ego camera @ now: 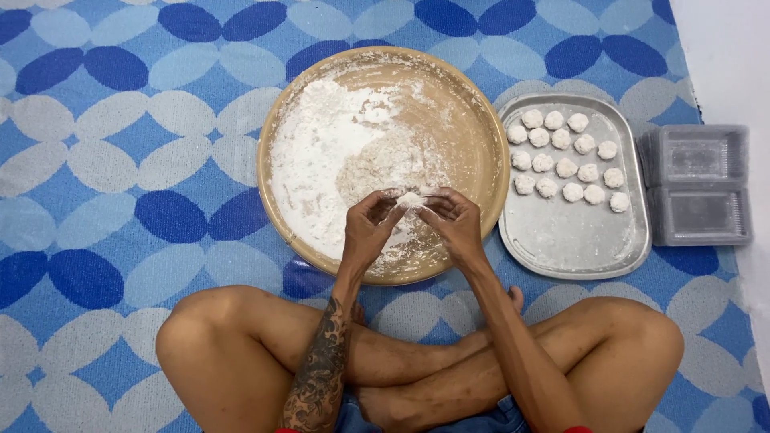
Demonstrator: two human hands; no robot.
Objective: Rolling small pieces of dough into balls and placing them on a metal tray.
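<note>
A small white lump of dough (410, 200) is pinched between the fingertips of my left hand (370, 228) and my right hand (455, 224), held just above the near part of a wide tan bowl (491, 140). The bowl holds a heap of white flour (317, 164) on its left side and a coarser, off-white crumbly mass near the middle. To the right lies a rounded metal tray (561, 240) with several white floured balls (565, 156) lined up in rows at its far end.
Stacked clear plastic containers (696, 186) stand to the right of the tray, at the mat's edge by a white floor. Everything rests on a blue patterned mat (120, 160). My crossed bare legs (241, 353) fill the near edge of view.
</note>
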